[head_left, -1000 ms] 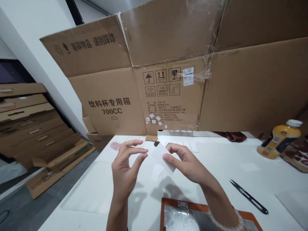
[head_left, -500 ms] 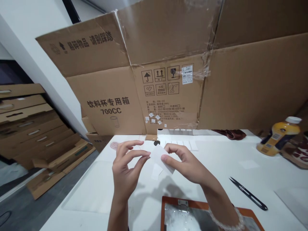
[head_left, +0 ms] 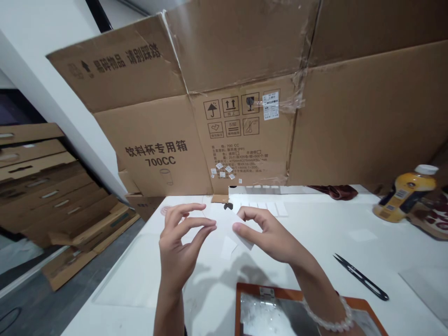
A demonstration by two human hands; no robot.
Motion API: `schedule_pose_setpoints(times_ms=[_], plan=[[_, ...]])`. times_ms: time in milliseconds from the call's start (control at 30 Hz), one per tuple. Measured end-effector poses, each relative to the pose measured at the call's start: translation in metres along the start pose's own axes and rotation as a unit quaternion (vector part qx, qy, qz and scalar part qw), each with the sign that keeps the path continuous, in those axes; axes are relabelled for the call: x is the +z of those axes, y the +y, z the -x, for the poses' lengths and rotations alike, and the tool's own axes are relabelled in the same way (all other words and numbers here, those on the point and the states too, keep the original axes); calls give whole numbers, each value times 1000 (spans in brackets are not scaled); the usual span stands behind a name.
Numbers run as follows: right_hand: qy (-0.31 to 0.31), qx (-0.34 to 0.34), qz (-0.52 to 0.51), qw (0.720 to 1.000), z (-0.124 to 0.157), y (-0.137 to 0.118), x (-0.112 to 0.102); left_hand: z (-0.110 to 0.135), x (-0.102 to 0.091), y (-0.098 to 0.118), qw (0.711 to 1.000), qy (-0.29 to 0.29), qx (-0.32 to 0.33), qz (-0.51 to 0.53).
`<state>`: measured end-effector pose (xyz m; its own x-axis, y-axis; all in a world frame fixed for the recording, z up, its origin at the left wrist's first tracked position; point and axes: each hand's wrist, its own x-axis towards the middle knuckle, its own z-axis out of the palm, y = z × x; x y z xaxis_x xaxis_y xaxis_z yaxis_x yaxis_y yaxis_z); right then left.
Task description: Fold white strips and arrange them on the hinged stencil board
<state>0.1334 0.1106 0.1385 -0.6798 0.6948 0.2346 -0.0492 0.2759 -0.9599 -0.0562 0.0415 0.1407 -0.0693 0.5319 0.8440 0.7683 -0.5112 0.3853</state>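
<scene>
Above the white table (head_left: pixel 315 242), both hands hold a small white slip of paper (head_left: pixel 227 223) between them. My right hand (head_left: pixel 269 235) pinches its right end between thumb and forefinger. My left hand (head_left: pixel 180 247) pinches its left corner with thumb and forefinger, the other fingers raised. A beaded bracelet (head_left: pixel 331 315) circles my right wrist. Another small white slip (head_left: pixel 228 246) lies on the table just under the hands.
A big flattened cardboard box (head_left: pixel 245 102) stands along the table's back edge. Several white slips (head_left: pixel 269 208) lie in a row before it. Black thread snips (head_left: pixel 360 276) lie at right, a juice bottle (head_left: pixel 402 196) at far right. An orange clipboard (head_left: pixel 297 312) sits at the near edge. Flat cartons (head_left: pixel 52 186) are stacked on the floor, left.
My left hand has closed in on the slip's left corner, from fingers apart beside it to pinching it. The view has shifted slightly.
</scene>
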Motion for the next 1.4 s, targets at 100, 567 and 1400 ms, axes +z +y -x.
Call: schedule_pose_setpoints(times_ms=[100, 567, 1400], plan=[[0, -1, 9, 1000, 0, 0, 0, -1, 0, 2, 1000, -4, 4, -4], [10, -7, 34, 999, -2, 0, 0, -2, 1, 0, 1000, -13, 2, -13], [74, -79, 137, 985, -7, 9, 4, 3, 8, 1, 963, -60, -220, 144]])
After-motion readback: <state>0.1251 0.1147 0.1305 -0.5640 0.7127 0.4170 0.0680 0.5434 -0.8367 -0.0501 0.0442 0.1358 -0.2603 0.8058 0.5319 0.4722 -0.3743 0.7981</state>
